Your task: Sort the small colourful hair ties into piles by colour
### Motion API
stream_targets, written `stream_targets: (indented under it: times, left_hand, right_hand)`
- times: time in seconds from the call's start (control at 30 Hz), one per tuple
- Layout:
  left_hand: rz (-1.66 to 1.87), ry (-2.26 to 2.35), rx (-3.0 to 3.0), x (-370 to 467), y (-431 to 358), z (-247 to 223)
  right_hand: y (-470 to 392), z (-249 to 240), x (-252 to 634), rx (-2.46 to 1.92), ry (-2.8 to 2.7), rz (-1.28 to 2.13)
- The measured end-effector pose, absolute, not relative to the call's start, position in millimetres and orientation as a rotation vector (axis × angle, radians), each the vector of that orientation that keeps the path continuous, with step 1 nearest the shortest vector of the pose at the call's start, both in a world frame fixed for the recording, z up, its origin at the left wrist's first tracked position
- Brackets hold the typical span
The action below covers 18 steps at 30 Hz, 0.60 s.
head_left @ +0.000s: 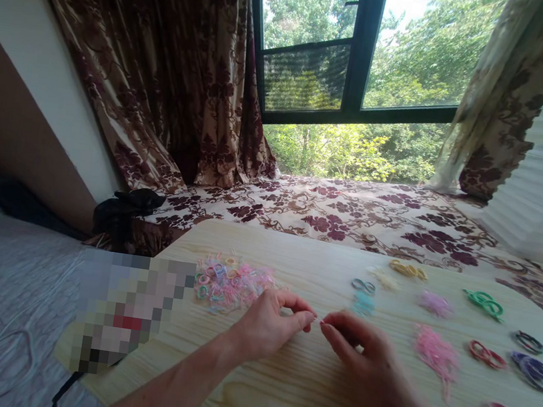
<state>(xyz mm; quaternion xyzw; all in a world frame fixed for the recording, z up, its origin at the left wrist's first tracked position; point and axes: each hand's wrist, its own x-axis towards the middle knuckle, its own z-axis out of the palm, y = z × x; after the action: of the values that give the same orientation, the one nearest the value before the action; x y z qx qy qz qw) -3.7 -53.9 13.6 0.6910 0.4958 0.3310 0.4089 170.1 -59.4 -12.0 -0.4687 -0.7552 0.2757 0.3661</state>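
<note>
Spread across the near part of the scene: a pale wooden table [264, 401], no raised rim showing, so likely to lose light bits over the edge if bumped. Over its middle: 2 hands, a left hand [267, 322] and a right hand [363, 344], fingertips just apart from the opposite pair. In each, thumb and forefinger together, apparently clamped on 1 tiny pale piece.

Just beyond the left hand, to the left: a mixed pile [229, 285] of small bands, loose and tangled; could scatter from a brush of knuckles. Right of the right hand: a pink heap [436, 353] of bands, near enough to get dragged by a careless wrist. Farther right: purple ties [535, 371] just beside black ties [529, 342], easily muddled through a nudge. On the far side of the right hand: blue bands [363, 303] beside blue ties [362, 286], with the same risk of mixing.

Smallest of all, between the fingertips: the tiny pale piece [318, 320]. Could spring away under uneven pull or a slack pinch. Cannot tell its exact shape.
</note>
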Motion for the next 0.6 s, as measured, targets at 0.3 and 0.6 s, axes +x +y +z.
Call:
stream_targets:
  times: [0.3,0.6]
  left_hand:
    - [0.823,1.281,1.696,-1.8,-53.1,13.9]
    - [0.788,1.243,1.680,-1.3,-54.1,11.4]
  right_hand:
    - [-60.5,-12.6,179.6,-1.061,-2.084,0.290]
    - [-60.3,-2.9,183.0,-0.993,-2.132,0.283]
